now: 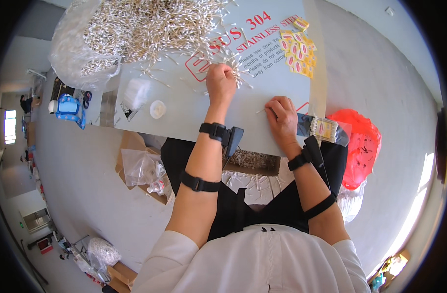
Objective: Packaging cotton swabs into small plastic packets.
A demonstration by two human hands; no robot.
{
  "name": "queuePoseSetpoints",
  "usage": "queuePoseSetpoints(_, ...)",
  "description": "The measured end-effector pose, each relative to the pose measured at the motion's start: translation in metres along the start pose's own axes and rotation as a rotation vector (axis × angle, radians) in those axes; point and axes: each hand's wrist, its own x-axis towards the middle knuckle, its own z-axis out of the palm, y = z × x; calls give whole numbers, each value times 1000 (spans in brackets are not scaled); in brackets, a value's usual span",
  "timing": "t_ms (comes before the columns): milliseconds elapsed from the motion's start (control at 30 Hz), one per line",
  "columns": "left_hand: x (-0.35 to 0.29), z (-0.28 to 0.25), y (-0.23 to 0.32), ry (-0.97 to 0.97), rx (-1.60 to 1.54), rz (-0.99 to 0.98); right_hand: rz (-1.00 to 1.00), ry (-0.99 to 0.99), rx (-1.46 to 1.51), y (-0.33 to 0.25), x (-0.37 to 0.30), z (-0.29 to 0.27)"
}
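My left hand [221,82] is closed in a pinch at a loose spread of cotton swabs [240,73] on the table. What its fingertips hold, if anything, is hidden. My right hand [282,115] rests near the table's front edge with curled fingers. A short white swab end [260,111] sticks out by its fingertips. Just right of that wrist lies a clear packet of cotton swabs [323,129] with a yellow label. A big heap of cotton swabs [155,29] covers the far left of the table.
Yellow printed cards [297,51] lie at the far right of the table [179,127]. A clear plastic bag [69,53] holds part of the heap. A round white lid [158,109] sits nearer. Beside the table hangs a red bag [355,146]; a cardboard box [120,163] stands below.
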Motion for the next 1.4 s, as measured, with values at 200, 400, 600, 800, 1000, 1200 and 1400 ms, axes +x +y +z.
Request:
queuePoseSetpoints(200,-37,-15,12,-37,-356,129,-2,11,20,6,-4,2)
queuePoseSetpoints(400,-63,-44,-26,91,199,-50,-21,3,13,2,-6,1)
queuePoseSetpoints(600,-72,-20,8,-76,277,157,21,-83,16,3,-6,-4)
queuePoseSetpoints(800,-87,-10,21,-14,292,185,42,77,-17,10,39,5)
queuePoseSetpoints(1000,-97,-7,23,-38,230,284,-26,-115,-144,27,52,7)
queuePoseSetpoints(1200,-109,5,41,-143,90,393,104,-85,-123,29,29,-19)
queuePoseSetpoints(1400,-89,5,36,123,2,206,29,-160,-99,21,10,-33)
